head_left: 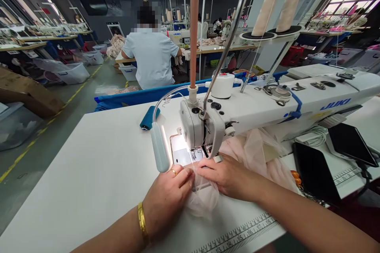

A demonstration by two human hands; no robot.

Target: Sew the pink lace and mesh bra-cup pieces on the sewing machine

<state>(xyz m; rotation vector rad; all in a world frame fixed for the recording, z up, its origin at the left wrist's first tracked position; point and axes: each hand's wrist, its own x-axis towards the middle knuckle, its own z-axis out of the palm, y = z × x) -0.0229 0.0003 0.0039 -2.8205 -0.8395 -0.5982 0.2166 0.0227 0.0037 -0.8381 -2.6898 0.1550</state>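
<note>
Sheer pale pink fabric (pixel 204 201) lies in front of the needle area of a white sewing machine (pixel 196 126). My left hand (pixel 169 189) pinches the near left edge of this fabric, thumb and fingers pressed together. On the other side, my right hand (pixel 228 176) is closed on the fabric just right of the presser foot (pixel 196 153), fingertips close to those of my left hand. More of the same fabric bunches under the machine arm behind my right hand. A lit grey lamp (pixel 160 146) shines on the metal needle plate (pixel 181 155).
A teal thread spool (pixel 150 118) lies on the white table (pixel 89 174). At right are a black phone (pixel 314 170), a dark-screened device (pixel 353 142) and a coiled cable (pixel 311 136). Thread cones (pixel 265 12) stand behind the machine. A co-worker (pixel 152 53) sits ahead, back turned.
</note>
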